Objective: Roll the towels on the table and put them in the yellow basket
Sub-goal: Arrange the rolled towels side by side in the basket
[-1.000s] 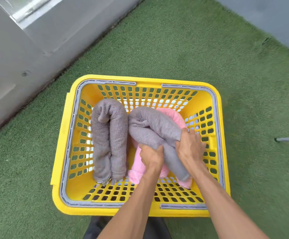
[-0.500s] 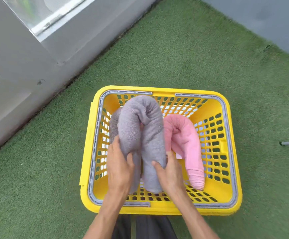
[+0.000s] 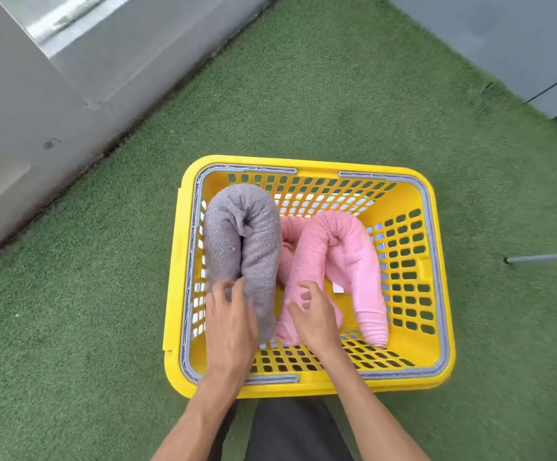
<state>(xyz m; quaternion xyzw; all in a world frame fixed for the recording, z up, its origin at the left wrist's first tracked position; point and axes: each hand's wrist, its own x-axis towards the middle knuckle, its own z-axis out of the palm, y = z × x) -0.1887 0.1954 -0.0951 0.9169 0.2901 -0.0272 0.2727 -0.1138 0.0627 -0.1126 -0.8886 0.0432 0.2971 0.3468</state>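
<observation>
Both rolled towels sit in your yellow basket (image 3: 307, 385): grey towel (image 3: 242, 247) at 9 o'clock, pink towel (image 3: 343, 257) beside it. Your left hand (image 3: 232, 322) and right hand (image 3: 317, 314) hover loose-fingered, gripping nothing; press each roll down snugly so it won't unroll.

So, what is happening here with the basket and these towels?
A person is bent over a yellow basket that stands on green artificial grass. Rolled, folded-over towels are inside it: a grey towel on the left and a pink towel on the right. The left hand touches the near end of the grey towel, and the right hand rests over the near end of the pink one, fingers loose. The person seems to be arranging them in place.
</observation>
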